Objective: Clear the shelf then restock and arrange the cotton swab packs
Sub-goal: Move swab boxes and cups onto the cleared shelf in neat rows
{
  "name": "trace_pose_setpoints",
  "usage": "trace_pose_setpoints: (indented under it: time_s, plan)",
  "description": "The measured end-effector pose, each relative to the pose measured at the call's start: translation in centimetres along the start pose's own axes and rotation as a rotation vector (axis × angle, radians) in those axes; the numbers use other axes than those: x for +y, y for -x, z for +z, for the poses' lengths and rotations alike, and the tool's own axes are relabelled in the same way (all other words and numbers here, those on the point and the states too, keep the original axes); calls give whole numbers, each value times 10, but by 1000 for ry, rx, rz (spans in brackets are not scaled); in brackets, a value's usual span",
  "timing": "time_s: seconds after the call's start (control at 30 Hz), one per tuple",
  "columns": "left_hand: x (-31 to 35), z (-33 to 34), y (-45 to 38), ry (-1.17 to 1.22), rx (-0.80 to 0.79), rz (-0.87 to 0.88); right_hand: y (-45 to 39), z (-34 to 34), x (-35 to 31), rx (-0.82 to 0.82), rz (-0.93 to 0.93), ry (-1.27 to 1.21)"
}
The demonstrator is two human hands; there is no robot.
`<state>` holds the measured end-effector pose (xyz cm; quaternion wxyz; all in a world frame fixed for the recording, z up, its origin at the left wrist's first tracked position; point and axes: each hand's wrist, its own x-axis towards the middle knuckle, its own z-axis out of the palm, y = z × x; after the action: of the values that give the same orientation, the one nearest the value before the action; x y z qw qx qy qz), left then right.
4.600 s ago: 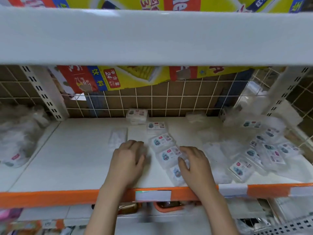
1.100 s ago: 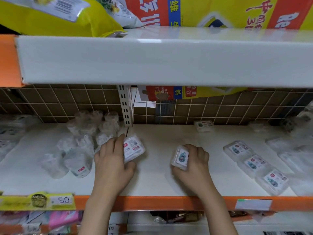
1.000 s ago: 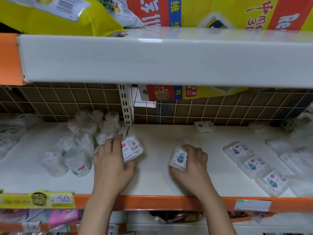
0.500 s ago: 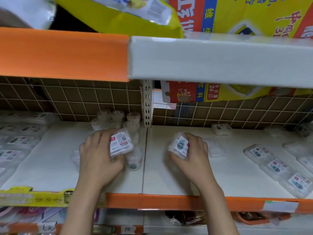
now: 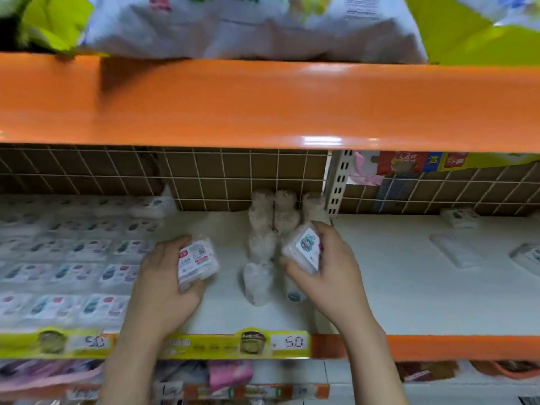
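My left hand grips a clear cotton swab pack with a white label, held just above the white shelf. My right hand grips another swab pack with a blue-green picture. Between my hands stand several clear bagged cotton packs in a row running to the back. Flat swab packs lie in neat rows to the left of my left hand. A few loose swab packs lie on the shelf section to the right.
An orange shelf edge hangs overhead with bags on top. A slotted upright post divides the wire-grid back wall. A yellow price strip marked 5.0 runs along the front lip. Lower shelves hold more goods.
Both hands, each holding its pack, have moved left past the upright post into the left shelf section. The view has swung left with them.
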<state>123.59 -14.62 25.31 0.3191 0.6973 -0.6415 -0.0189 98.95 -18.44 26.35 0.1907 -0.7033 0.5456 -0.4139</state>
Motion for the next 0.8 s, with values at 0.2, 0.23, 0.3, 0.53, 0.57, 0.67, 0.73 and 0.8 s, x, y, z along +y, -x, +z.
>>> trace_pose_setpoints:
  time_s: [0.2,0.23,0.3,0.53,0.57,0.67,0.73,0.8]
  plan:
    - [-11,1,-1,0,4,-26,-8,13,-6,-9,-125,123]
    - [-10,1,-2,-2,2,-33,-10,13,-7,-12,-142,141]
    - [-10,1,-4,-6,7,-33,-15,16,-7,-22,-153,155]
    - [-26,-1,-8,-19,27,-58,-27,37,-13,-74,-236,74]
    - [-31,0,-8,-13,10,-62,-28,42,-14,-84,-259,64]
    - [-47,1,-9,4,-26,-83,-30,61,-23,-106,-299,51]
    - [-61,-3,-11,12,-26,-96,-33,75,-34,-107,-305,54]
    - [-80,-10,-15,12,-23,-104,-36,92,-46,-72,-322,60]
